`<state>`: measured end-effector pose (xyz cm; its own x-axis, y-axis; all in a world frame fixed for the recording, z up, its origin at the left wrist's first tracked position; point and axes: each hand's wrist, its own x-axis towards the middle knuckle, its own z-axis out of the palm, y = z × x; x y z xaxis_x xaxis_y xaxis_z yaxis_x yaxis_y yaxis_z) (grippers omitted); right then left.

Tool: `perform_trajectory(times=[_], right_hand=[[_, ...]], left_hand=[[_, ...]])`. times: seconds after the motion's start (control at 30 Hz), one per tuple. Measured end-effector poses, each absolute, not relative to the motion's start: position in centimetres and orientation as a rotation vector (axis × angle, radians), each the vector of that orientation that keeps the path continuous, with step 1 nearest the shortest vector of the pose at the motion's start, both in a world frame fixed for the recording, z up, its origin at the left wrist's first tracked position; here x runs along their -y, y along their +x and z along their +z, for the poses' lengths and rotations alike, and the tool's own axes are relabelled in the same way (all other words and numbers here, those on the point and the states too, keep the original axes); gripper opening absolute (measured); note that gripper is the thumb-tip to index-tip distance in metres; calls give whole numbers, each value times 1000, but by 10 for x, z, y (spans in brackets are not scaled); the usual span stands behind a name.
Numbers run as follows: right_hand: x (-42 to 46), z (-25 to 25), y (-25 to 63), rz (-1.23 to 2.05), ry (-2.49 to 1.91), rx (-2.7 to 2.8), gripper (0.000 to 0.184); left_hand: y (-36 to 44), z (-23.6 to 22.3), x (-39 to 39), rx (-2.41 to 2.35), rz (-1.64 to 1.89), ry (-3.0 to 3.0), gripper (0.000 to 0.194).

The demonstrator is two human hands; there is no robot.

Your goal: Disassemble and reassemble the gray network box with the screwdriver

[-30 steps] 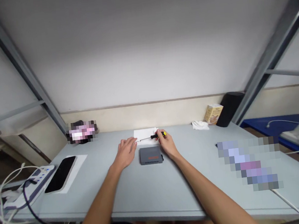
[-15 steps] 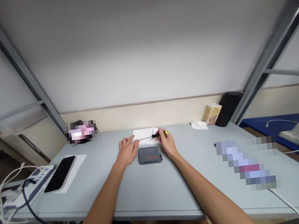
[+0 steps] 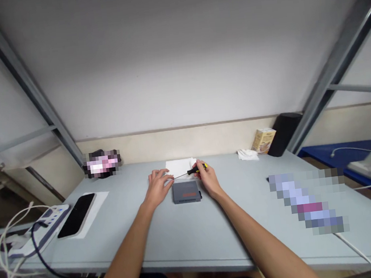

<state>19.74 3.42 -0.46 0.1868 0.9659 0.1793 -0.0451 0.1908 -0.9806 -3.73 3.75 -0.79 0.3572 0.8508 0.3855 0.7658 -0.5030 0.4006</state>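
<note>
My right hand (image 3: 209,180) is closed around the black-and-yellow handle of a screwdriver (image 3: 192,171). Its thin shaft points left, with the tip beside my left hand (image 3: 158,187). That hand rests on the table, fingers spread and bent, thumb and forefinger apart on either side of the tip. Whether a tiny part lies between them is too small to make out. A flat dark grey box (image 3: 185,191) with reddish lettering and a row of vent slots on its front lies between my wrists. Just behind it is a white sheet of paper (image 3: 177,165), partly covered by my right hand.
On the left of the table (image 3: 189,234) are a phone (image 3: 76,215) on paper and a power strip (image 3: 40,231) with tangled cables. A crumpled tissue (image 3: 247,154), a yellow carton (image 3: 264,141) and a black cylinder (image 3: 284,134) stand back right. Blurred-out items lie at both sides.
The screwdriver's tip has dipped slightly toward the table. My left hand's fingers have bent more, and its thumb has moved down, away from the forefinger. The camera view has shifted slightly.
</note>
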Motion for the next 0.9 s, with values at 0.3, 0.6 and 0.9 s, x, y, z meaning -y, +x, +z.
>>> perform_trajectory(times=[0.3,0.6,0.9], right_hand=[[-35,-8,200,1006,-1074,1083,61],[-33,-1,197,1044,-1019,1060,56],[-34,9,198,934,-993,983,57]], left_hand=[[-38,-6,-34,-1460,864,2489,23],[-40,-12,-36,-1403,1088,2487,19],[-36,2,-22,-1371,1222,2339,35]])
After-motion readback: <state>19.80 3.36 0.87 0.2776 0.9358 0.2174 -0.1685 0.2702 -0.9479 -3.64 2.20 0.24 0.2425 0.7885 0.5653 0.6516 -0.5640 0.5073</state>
